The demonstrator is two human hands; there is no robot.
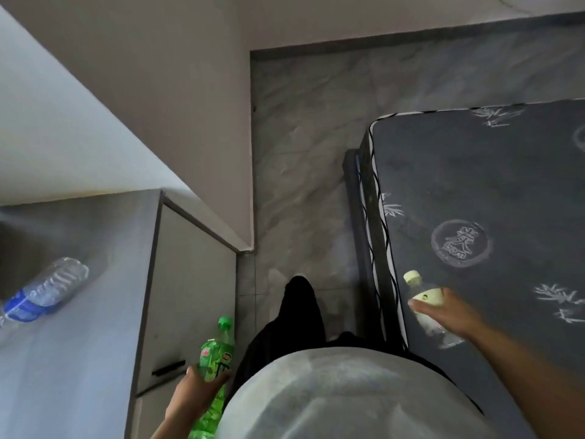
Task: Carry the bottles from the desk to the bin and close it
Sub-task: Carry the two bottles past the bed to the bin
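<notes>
The left hand grips a green bottle around its middle, fingers curled round the label; the green cap points up and away from the body, and the lower part of the bottle runs down below the hand toward the bottom edge of the view. The right hand grips a clear bottle with a pale yellow cap and pale label, thumb across its front and fingers wrapped behind; its cap points up and to the left of the hand, and its clear base shows just below the hand.

A third bottle, clear with a blue label, lies on its side on the grey counter, well to the left of the left hand and apart from it. The counter's drawer front, with a dark handle, is just beside the left hand.

The right hand and its bottle hang over the corner of a dark mattress printed with pale leaf marks and a round emblem. Between the hands are the person's light grey shirt and a leg in dark trousers, stepping onto the marbled grey floor. No bin is in view.
</notes>
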